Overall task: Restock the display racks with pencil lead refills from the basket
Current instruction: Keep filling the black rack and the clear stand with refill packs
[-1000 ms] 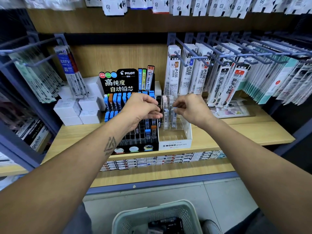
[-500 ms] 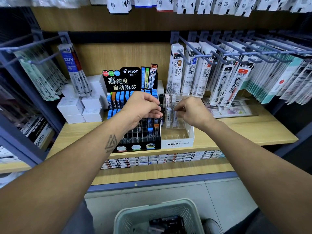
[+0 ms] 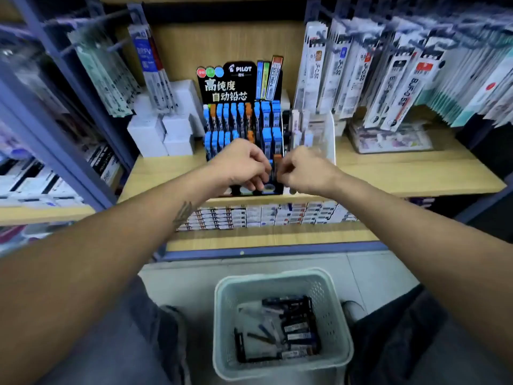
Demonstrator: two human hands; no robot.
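Left of the black Pilot rack [image 3: 241, 87], on the same wooden shelf [image 3: 416, 173], I see a stack of small white boxes [image 3: 163, 132], and above them packets hanging from blue pegs [image 3: 108, 70]. The rack itself stands upright, its slots filled with blue-capped and orange-capped lead refills [image 3: 266, 118] in rows. In front of the rack's lower rows I have my left hand [image 3: 238, 165], fingers curled downward toward the slots; whether they grip a refill I cannot tell, since the frame is blurred there. Just right of it, nearly touching, my right hand [image 3: 305, 170] is at the rack's lower right corner, fingers bunched together toward the left hand; what they pinch, if anything, I cannot make out. Right of the rack and touching its side stands a clear plastic display box [image 3: 319, 134], with a few pale refills upright in it. Further right hang many white refill packets [image 3: 388, 87]. Below the rack, on the floor between my legs, sits the pale green basket [image 3: 336, 301], holding a loose heap of dark refill cases [image 3: 294, 329].
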